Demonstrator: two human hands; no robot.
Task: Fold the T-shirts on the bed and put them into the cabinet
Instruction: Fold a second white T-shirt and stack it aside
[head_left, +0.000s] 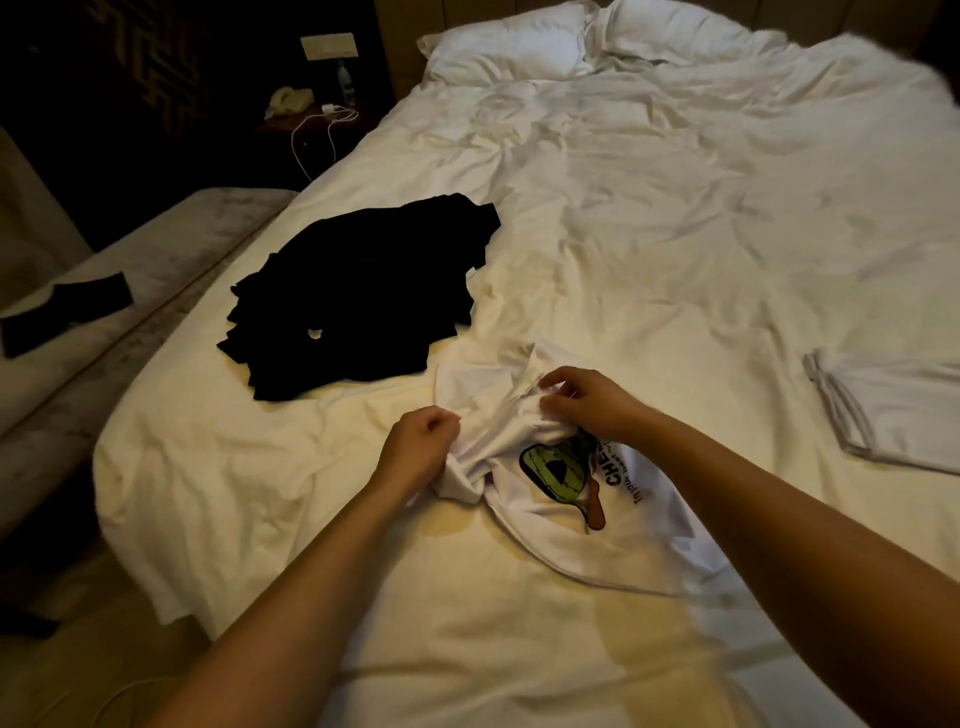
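Note:
A crumpled white T-shirt with a green and black print lies on the near part of the bed. My left hand grips a bunched fold of it at its left side. My right hand pinches the fabric at the shirt's upper edge, just above the print. A black T-shirt lies spread and rumpled on the bed's left side, beyond my hands. A folded white T-shirt rests flat near the bed's right edge.
Two white pillows sit at the head of the bed. A grey bench runs along the left side with a black item on it. A nightstand holds a phone, a charger cable and a bottle.

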